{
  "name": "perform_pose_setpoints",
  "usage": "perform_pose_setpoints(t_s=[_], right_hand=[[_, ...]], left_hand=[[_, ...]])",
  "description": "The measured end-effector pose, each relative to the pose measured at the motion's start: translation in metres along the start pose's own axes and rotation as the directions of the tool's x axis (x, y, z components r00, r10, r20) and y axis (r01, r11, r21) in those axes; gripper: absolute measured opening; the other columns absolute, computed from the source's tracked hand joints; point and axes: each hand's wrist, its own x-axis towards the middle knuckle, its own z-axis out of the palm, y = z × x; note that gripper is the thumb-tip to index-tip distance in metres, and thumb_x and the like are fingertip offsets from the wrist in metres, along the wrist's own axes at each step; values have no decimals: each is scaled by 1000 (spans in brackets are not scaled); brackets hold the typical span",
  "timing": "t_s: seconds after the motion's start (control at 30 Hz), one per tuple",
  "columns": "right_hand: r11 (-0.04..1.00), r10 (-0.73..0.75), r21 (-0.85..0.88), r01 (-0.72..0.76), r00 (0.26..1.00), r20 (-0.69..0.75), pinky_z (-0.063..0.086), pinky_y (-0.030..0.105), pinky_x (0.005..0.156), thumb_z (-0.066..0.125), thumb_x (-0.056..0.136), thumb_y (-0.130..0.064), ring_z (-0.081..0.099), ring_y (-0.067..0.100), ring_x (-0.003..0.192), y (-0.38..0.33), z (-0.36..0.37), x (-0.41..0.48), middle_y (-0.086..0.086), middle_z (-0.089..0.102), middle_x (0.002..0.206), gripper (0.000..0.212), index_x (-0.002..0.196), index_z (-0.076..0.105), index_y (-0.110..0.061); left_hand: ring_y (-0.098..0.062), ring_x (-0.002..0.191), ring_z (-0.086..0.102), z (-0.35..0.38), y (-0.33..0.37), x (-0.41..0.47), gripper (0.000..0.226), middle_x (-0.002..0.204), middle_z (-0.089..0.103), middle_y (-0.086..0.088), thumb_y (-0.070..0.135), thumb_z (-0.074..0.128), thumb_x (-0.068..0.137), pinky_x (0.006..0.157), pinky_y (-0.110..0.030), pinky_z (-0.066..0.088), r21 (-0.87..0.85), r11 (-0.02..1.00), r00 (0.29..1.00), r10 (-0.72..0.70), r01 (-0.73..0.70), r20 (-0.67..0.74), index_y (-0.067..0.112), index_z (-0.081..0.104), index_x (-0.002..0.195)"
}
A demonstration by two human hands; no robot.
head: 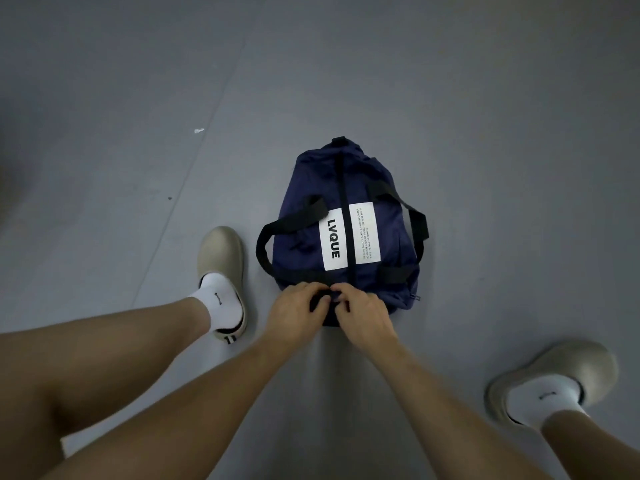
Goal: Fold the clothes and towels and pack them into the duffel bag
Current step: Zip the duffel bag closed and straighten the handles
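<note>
A navy duffel bag with black straps and a white label lies on the grey floor in front of me, its long axis pointing away. Its zip line runs down the middle and looks closed. My left hand and my right hand meet at the bag's near end, fingers curled and pinching something small and dark there, likely the zip pull or end tab. What they pinch is mostly hidden by the fingers. No clothes or towels are visible.
I am crouched over the grey floor. My left foot in a beige clog stands just left of the bag, and my right foot is at the lower right. A small white scrap lies further off.
</note>
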Motion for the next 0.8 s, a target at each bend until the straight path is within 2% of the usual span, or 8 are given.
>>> perform_pose_setpoints(t_s=[0.1,0.2,0.27,0.33,0.43,0.5,0.7,0.8], right_hand=[[997,-68,38,69,997,-19,51,37,90,48,94,-7,65,18,105,10,-3,1,-5,71,116,43,132,56,-25],[993,-70,86,79,992,-100,54,39,80,48,95,-7,63,18,95,15,0,-3,-5,68,108,28,115,56,-24],[993,-31,108,53,980,-199,55,39,78,51,95,-8,62,17,93,23,1,-6,-4,67,106,22,110,59,-22],[987,72,160,-32,964,-254,55,38,86,52,96,-9,61,17,102,37,2,-7,-3,67,116,28,119,64,-20],[968,177,212,-138,968,-179,51,36,97,55,97,-13,60,18,112,55,3,-8,-2,60,135,41,138,56,-23],[961,197,222,-165,971,-132,50,36,98,58,98,-18,59,18,113,59,5,-7,-4,57,138,45,141,52,-24],[983,172,86,-163,979,-108,52,41,92,69,92,-30,57,21,111,49,22,6,-3,62,121,34,124,61,-23],[982,167,106,-154,978,-127,51,41,95,68,92,-29,55,22,116,39,32,7,-1,62,124,38,129,59,-22]], left_hand=[[-11,89,62,-2,6,9,17,96,69,10,39,61,94,73,-27,47,17,1000,1000,-2,2,7,29,67,106],[-13,78,64,-6,6,27,8,83,68,8,31,59,97,64,-27,44,-100,989,994,-103,106,32,26,62,91],[-13,77,63,-11,5,39,11,81,67,9,32,57,99,65,-27,40,-144,977,987,-151,157,53,27,60,89],[-14,80,62,-16,0,49,12,86,66,10,34,56,100,69,-29,41,-153,969,981,-188,194,54,26,61,93],[-15,86,61,-21,-4,57,15,94,64,10,36,53,101,75,-32,46,-168,952,965,-241,255,102,24,63,98],[-16,89,62,-20,-6,60,15,96,64,10,35,53,101,79,-35,51,-179,944,959,-259,277,116,25,64,100],[-7,85,61,-13,-5,40,7,92,66,15,32,63,96,67,-17,40,-190,954,971,-239,232,-16,27,63,99],[-8,78,59,0,-16,14,22,90,62,12,41,68,90,65,-26,47,-63,980,980,-192,190,-43,27,57,103]])
